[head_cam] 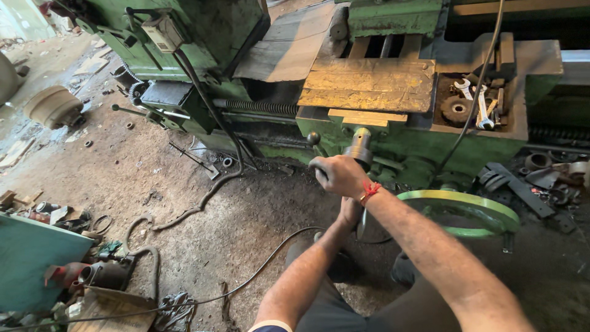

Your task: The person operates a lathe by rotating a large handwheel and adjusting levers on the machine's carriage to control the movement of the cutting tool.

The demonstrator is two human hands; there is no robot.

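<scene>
My right hand, with a red thread around its wrist, is closed around one arm of a grey metal crank handle on the front of a green lathe. Just below it, my left hand is partly hidden under my right wrist. It grips the crank's lower arm. A small ball-ended lever sticks out just left of my right hand. A green handwheel sits to the right of my forearm.
Spanners and a gear lie in a tray on the lathe at the right. A black cable snakes across the dirty floor. Scrap parts lie at the right, and a teal box and tools at the lower left.
</scene>
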